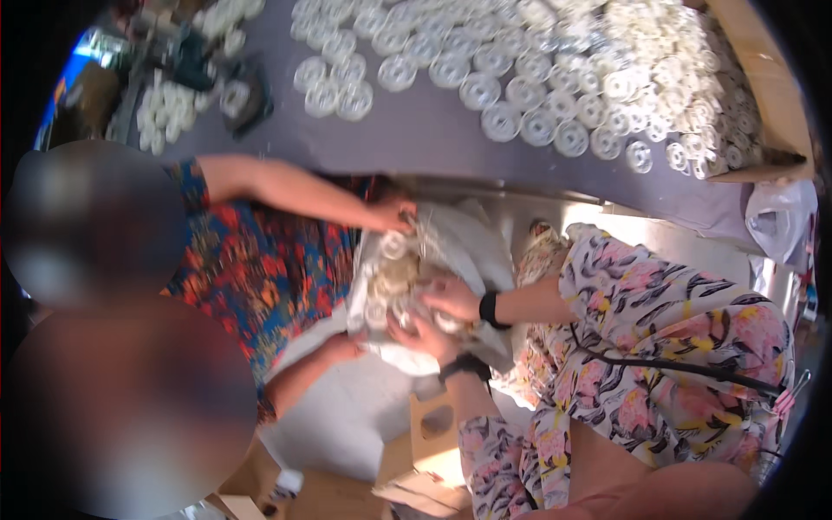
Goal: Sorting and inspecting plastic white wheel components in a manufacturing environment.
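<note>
In the middle, a white plastic sack [472,238] lies with its mouth wide, holding white round plastic discs [394,246]. My left hand [423,338], with a black band on its wrist, is in the sack's mouth, its fingers curled against discs. Just above it, my right hand [452,299], also banded, reaches in over the discs with its fingers stretched out. Motion blur and the hands hide part of the discs between them. Across from me, a co-worker's hand [394,215] grips the sack's upper edge, and their other hand [345,347] is at its lower edge.
Behind the sack stands a grey table [416,143] with a large heap of clear and white discs [607,78]. A cardboard box [763,95] stands at its right end. An open carton [425,442] sits below; a white bag [780,221] hangs at right.
</note>
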The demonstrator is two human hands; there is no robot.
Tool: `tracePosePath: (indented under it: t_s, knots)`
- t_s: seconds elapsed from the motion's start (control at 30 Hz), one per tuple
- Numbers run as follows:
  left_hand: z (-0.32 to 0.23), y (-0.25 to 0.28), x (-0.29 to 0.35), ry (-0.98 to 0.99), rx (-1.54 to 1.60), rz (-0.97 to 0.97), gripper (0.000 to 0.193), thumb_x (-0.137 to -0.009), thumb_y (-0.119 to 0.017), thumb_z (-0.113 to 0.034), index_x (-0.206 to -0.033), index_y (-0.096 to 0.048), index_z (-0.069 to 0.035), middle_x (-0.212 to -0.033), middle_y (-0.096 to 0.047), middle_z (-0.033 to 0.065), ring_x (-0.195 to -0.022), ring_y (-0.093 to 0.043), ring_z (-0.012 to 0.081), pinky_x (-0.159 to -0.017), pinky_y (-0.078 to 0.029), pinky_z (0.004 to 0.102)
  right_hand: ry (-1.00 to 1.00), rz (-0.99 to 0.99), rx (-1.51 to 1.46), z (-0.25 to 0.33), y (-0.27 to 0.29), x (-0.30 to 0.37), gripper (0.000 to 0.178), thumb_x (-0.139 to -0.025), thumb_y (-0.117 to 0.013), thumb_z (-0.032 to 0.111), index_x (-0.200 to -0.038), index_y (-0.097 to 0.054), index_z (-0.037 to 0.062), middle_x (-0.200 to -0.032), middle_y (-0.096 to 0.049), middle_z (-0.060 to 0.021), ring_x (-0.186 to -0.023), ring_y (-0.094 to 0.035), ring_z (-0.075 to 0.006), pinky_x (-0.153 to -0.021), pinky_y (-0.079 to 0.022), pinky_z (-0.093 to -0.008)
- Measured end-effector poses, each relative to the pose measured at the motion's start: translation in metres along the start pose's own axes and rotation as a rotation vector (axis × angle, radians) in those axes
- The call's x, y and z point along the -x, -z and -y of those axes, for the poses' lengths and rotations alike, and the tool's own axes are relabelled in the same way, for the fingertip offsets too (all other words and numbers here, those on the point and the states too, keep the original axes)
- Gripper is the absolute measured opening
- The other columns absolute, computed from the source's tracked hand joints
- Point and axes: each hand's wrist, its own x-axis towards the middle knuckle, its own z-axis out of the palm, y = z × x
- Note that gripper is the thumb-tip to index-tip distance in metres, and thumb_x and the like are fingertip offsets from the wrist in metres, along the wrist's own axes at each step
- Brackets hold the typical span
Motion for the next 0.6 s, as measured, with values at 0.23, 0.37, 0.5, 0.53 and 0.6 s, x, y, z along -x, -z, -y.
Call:
tracePosePath:
  t_s: [0.23,0.37,0.5,0.53,0.6]
  knots:
    - [-0.063,0.035,0.027,-0.132,0.15,0.042,0.051,-0.088,-0.052,-0.028,-0.131,-0.039,-0.003,-0.132,-0.038,0.018,-0.118,-0.04,0.0316,-0.1,-0.032,0.043,0.203,0.098,-0.151,0.062,-0.004,0.051,0.053,-0.084,-0.055,0.039,-0.124,-0.049,0.0044,-0.113,-0.056,-0.0163,-0.107,-0.052,-0.0234,-0.091,-0.041,-0.031]
    - [-0.157,-0.027,0.026,-0.462,-0.023,0.138,0.053,-0.087,-0.052,-0.03,-0.129,-0.04,-0.001,-0.131,-0.039,0.0192,-0.118,-0.041,0.0324,-0.1,-0.031,0.0441,0.242,0.03,-0.476,0.122,0.055,0.04,0.052,-0.086,-0.056,0.035,-0.126,-0.047,0.0041,-0.126,-0.048,-0.0133,-0.113,-0.048,-0.0215,-0.095,-0.038,-0.0309]
    - [-0.225,-0.106,0.032,-0.732,-0.117,0.206,0.053,-0.086,-0.054,-0.029,-0.127,-0.041,0.001,-0.127,-0.042,0.0193,-0.116,-0.042,0.0317,-0.099,-0.031,0.0438,0.276,-0.057,-0.545,0.185,0.158,0.039,0.047,-0.087,-0.057,0.025,-0.127,-0.046,0.0041,-0.123,-0.049,-0.0121,-0.112,-0.048,-0.0185,-0.093,-0.04,-0.0301]
    - [-0.236,-0.129,0.037,-0.76,-0.071,0.254,0.052,-0.086,-0.055,-0.027,-0.126,-0.042,0.001,-0.125,-0.043,0.0185,-0.115,-0.042,0.0304,-0.098,-0.032,0.0427,0.366,-0.073,-0.672,0.183,0.176,0.03,0.046,-0.087,-0.057,0.019,-0.129,-0.044,0.0064,-0.127,-0.047,-0.0103,-0.116,-0.044,-0.0168,-0.095,-0.038,-0.0301]
    - [-0.25,-0.202,0.055,-0.695,0.0,0.403,0.047,-0.084,-0.057,-0.018,-0.125,-0.043,0.001,-0.123,-0.044,0.0167,-0.113,-0.044,0.028,-0.097,-0.034,0.0405,0.341,-0.202,-0.791,0.174,0.24,0.018,0.042,-0.087,-0.056,0.015,-0.128,-0.045,0.0064,-0.126,-0.048,-0.0082,-0.112,-0.047,-0.0139,-0.093,-0.041,-0.0285]
